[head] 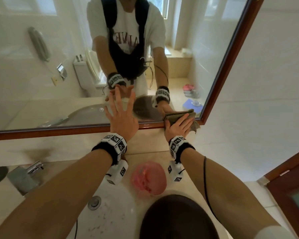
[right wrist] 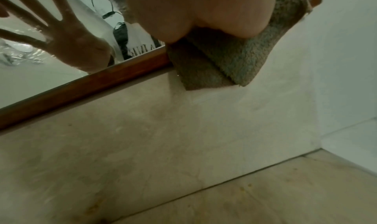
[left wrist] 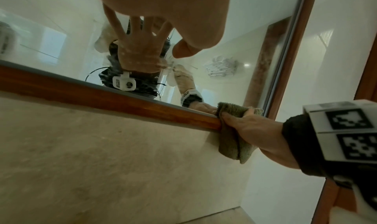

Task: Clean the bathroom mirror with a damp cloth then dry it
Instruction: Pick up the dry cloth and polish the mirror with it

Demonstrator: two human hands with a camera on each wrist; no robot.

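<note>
Head view: at the mirror's (head: 41,66) lower right corner, a folded cloth (head: 175,118) is pressed flat over the frame (head: 76,131) by the right hand (head: 179,127), fingers straight, grip released. The left hand (head: 122,114) is spread against the glass at centre frame, grip released.

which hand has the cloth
The right hand, pressing the olive cloth on the mirror's lower right frame corner. The left hand is splayed empty.

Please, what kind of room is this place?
A bathroom, most likely in a home: a white sink with a chrome tap sits under a wood-framed mirror, and the mirror reflects a toilet.
</note>
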